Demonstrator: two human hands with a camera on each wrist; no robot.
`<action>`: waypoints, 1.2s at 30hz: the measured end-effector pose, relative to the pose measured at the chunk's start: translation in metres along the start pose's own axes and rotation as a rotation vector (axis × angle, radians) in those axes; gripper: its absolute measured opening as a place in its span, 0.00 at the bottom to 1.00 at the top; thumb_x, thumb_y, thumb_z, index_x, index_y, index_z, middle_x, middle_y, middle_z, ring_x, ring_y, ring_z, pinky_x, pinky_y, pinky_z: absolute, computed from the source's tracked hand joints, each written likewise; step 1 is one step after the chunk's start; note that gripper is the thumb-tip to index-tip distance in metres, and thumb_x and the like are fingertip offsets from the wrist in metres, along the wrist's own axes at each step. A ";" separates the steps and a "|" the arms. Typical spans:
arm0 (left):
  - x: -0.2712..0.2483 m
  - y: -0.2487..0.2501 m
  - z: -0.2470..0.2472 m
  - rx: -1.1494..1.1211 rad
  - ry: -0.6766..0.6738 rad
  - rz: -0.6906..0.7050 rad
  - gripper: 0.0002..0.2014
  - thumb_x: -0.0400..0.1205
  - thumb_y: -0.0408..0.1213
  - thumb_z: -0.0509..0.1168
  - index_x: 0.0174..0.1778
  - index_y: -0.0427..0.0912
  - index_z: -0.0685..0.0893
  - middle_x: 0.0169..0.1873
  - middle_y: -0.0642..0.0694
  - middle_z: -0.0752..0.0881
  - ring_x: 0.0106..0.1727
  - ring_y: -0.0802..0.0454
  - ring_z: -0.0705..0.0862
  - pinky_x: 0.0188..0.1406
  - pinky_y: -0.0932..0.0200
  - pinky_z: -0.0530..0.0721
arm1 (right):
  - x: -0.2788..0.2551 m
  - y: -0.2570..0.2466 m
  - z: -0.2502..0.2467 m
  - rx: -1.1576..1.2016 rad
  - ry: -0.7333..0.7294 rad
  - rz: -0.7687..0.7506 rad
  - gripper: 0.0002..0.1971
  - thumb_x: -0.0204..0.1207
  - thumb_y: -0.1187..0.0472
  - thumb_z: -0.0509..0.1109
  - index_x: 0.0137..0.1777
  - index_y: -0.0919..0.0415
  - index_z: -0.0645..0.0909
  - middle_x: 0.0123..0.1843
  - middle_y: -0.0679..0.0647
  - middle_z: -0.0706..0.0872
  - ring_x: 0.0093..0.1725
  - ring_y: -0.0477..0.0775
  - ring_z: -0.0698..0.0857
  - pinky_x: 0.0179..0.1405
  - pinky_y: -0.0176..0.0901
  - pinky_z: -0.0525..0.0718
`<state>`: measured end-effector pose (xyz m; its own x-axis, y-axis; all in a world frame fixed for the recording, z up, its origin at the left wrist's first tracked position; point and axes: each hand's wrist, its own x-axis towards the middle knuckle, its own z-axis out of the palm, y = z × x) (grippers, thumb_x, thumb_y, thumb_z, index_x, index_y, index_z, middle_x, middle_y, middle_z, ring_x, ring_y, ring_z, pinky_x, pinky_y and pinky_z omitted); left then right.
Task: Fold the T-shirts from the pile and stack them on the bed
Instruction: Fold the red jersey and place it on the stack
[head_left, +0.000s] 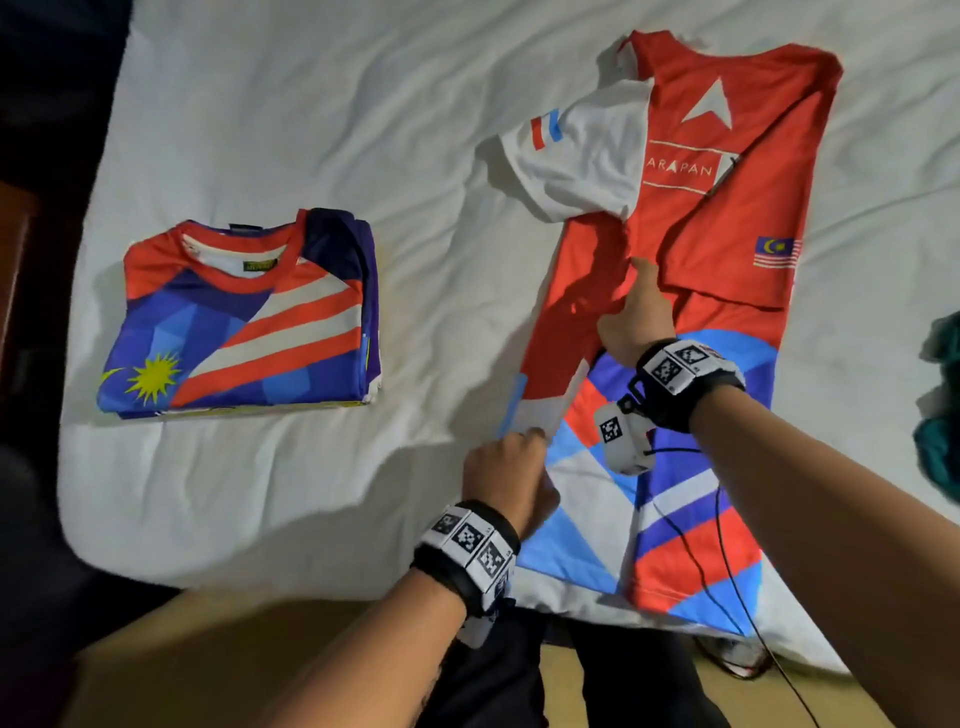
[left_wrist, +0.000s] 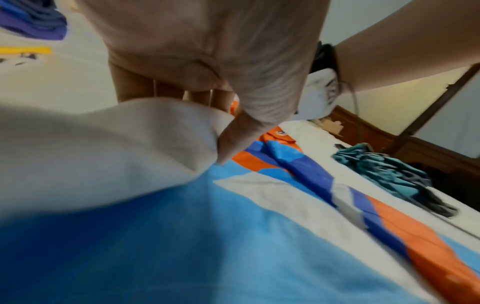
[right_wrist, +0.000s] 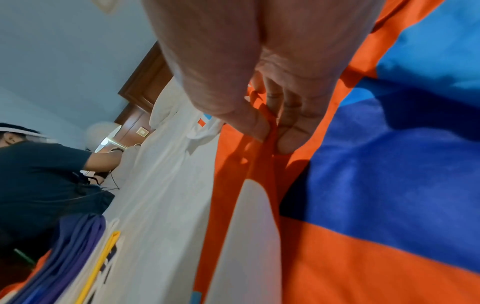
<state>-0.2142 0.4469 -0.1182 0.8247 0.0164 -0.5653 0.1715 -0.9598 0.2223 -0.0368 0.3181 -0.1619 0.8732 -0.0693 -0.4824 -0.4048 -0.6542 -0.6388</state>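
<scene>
A red jersey T-shirt with a white sleeve and a blue, white and red geometric lower half (head_left: 691, 218) lies spread on the white bed sheet (head_left: 311, 130), its long axis running from the collar at the far end to the hem at the near edge of the bed, right of centre in the head view. Its right side is already folded inward, a small flag patch showing on the turned-over sleeve. The right hand (head_left: 636, 312) pinches a ridge of red fabric at mid-body between thumb and fingers, as the right wrist view shows. The left hand (head_left: 506, 478) grips the shirt's near left edge, fingers curled under a lifted white flap; its fingertips are hidden by the cloth. Well apart to the left sits a stack of folded blue, red and white T-shirts (head_left: 244, 317), collar pointing away. A crumpled teal garment (head_left: 943, 415) is cut off at the right edge, its shape unclear.
</scene>
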 end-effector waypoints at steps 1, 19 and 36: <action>-0.006 0.004 0.003 -0.006 0.010 0.039 0.07 0.69 0.33 0.69 0.41 0.45 0.81 0.34 0.42 0.88 0.36 0.35 0.90 0.29 0.53 0.81 | 0.000 0.002 -0.003 -0.014 -0.002 -0.007 0.38 0.75 0.71 0.67 0.85 0.59 0.59 0.54 0.62 0.85 0.53 0.63 0.85 0.46 0.40 0.74; 0.049 -0.015 0.072 0.028 0.203 0.364 0.36 0.86 0.55 0.53 0.89 0.42 0.59 0.89 0.33 0.51 0.90 0.32 0.50 0.83 0.24 0.51 | 0.020 0.042 0.002 -0.036 0.147 -0.052 0.29 0.80 0.69 0.67 0.81 0.57 0.68 0.43 0.57 0.83 0.46 0.59 0.82 0.43 0.44 0.75; 0.001 0.030 0.042 0.099 0.163 0.363 0.16 0.84 0.47 0.57 0.39 0.44 0.84 0.39 0.42 0.86 0.42 0.38 0.83 0.41 0.47 0.71 | 0.013 0.040 0.000 -0.088 0.069 -0.054 0.32 0.81 0.65 0.71 0.83 0.58 0.63 0.59 0.67 0.84 0.54 0.63 0.83 0.48 0.46 0.76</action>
<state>-0.2305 0.4060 -0.1452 0.8983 -0.2916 -0.3287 -0.1925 -0.9336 0.3021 -0.0420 0.2914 -0.1936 0.9110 -0.0820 -0.4042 -0.3340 -0.7216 -0.6064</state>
